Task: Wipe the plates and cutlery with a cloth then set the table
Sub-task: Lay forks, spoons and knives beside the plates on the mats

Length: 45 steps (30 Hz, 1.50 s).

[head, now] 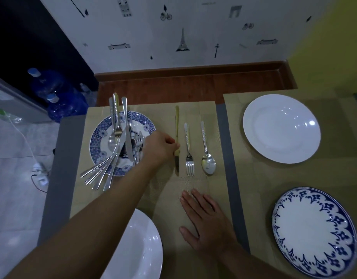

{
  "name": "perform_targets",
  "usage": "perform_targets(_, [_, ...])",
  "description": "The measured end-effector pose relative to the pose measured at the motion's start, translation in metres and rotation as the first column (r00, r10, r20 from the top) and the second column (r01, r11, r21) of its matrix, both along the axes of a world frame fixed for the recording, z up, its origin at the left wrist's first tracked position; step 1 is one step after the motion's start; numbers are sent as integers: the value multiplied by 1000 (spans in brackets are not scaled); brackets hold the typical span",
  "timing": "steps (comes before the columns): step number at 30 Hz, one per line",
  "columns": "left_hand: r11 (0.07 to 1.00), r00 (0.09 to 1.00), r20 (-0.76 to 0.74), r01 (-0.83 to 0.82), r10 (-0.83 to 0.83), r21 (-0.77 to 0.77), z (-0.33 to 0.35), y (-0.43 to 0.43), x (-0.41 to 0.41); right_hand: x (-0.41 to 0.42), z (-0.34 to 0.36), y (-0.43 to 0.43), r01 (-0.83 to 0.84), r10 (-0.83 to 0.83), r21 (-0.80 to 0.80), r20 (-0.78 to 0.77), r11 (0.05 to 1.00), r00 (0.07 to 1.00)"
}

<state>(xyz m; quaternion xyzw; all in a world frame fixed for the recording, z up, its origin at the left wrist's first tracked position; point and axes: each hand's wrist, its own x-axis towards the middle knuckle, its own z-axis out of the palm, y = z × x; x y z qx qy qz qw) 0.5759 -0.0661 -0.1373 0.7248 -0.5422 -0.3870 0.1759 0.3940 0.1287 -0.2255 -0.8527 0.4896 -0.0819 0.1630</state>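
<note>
My left hand [160, 148] pinches the knife [176, 123] by its handle; the knife lies on the placemat [195, 109] just left of the fork [189, 156] and spoon [208, 164]. My right hand [207, 220] rests flat, fingers straight, on the same placemat

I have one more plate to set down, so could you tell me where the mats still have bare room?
Bare mat shows between the white plate and the blue-rimmed plate on the right, and between the fork and the right hand. The left is crowded: the patterned plate holds piled cutlery beside the left hand pinching the knife.
</note>
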Motion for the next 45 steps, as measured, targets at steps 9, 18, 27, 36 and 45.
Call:
perform_targets(9, [988, 945, 288, 156, -155, 21, -14, 12, -4, 0, -3, 0, 6, -6, -13, 23, 1000, 1000])
perform_targets(18, [838, 749, 389, 526, -536, 141, -15, 7, 1, 0, 0, -1, 9, -9, 1, 23, 1000, 1000])
perform_targets(27, [762, 638, 427, 596, -641, 254, -15, 4, 3, 0, 0, 0, 13, -12, -22, 36, 1000, 999])
perform_targets(36, [768, 653, 412, 586, -636, 258, -17, 0, 3, 0, 0, 0, 26, -25, -23, 42, 999, 999])
perform_targets(45, [754, 634, 416, 602, -652, 264, -18, 1, 4, 0, 1, -1, 15, -15, -30, 15, 999, 1000])
